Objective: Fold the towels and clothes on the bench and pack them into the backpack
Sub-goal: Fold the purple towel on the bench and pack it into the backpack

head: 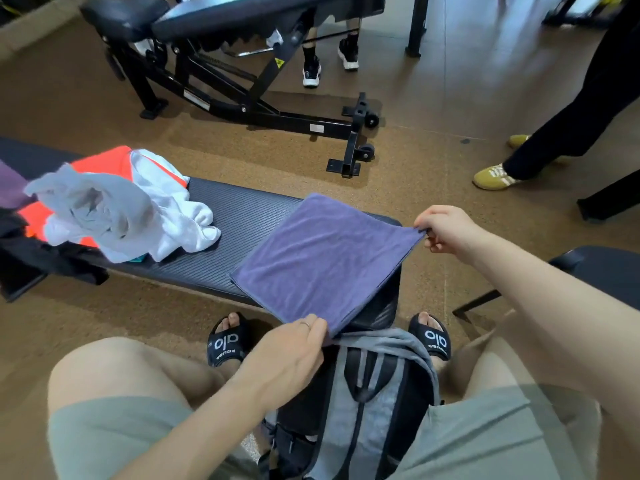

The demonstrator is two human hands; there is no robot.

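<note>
Both hands are apart, left hand [294, 344] & right hand [446, 230] each pinching a corner of purple towel [325, 258] on bench [235, 220], w/ backpack [367, 403] below.

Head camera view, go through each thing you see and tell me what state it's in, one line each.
Purple towel: folded flat on the bench end, two corners held.
Left hand: grips the near corner.
Right hand: pinches the far corner.
Clothes pile: crumpled, unfolded.
Backpack: upright between the knees.
Bench: flat, holding the laundry.
</note>
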